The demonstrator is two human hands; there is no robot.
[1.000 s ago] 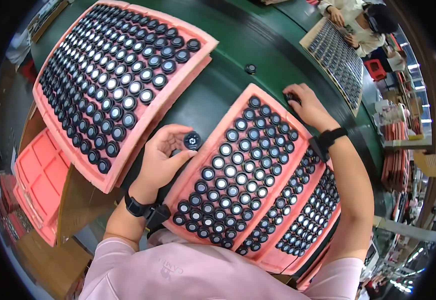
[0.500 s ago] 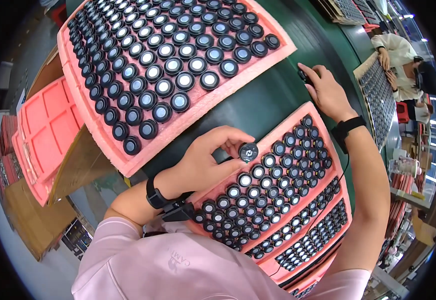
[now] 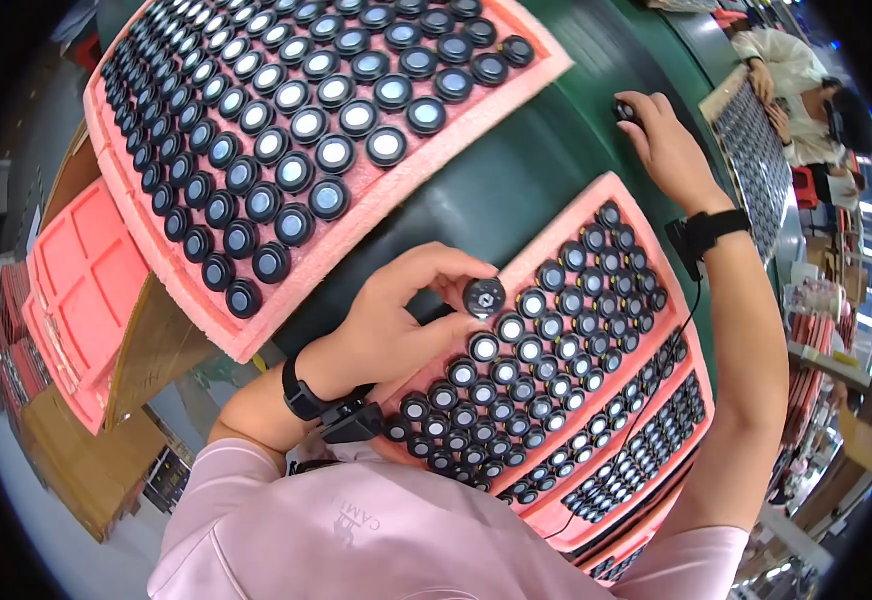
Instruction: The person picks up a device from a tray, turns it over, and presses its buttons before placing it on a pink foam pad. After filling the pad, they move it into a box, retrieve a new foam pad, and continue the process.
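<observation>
My left hand [image 3: 381, 310] pinches a round black disc-like part [image 3: 484, 297] between thumb and fingers, its dark face with a small light mark turned up. It hovers over the corner of a pink foam tray [image 3: 556, 230] filled with rows of similar black round parts with pale centres. Farther right, above the green belt, my right hand [image 3: 671, 150] has its thumb and fingers closed on another small black round part [image 3: 626, 111]. To the left, a larger pink foam tray [image 3: 386, 205] holds many of the same parts with pale discs facing up.
The green conveyor belt [image 3: 486, 200] runs between and beyond the trays. Pink moulded trays [image 3: 91, 290] and cardboard [image 3: 76, 450] lie at the left. At the far right, a person [image 3: 781, 65] works over another filled tray [image 3: 751, 150]. A thin cable hangs by my right wrist.
My right hand has moved a little farther away and right, its fingers now more curled around the part. My left hand still pinches its disc. The trays have shifted slightly in view.
</observation>
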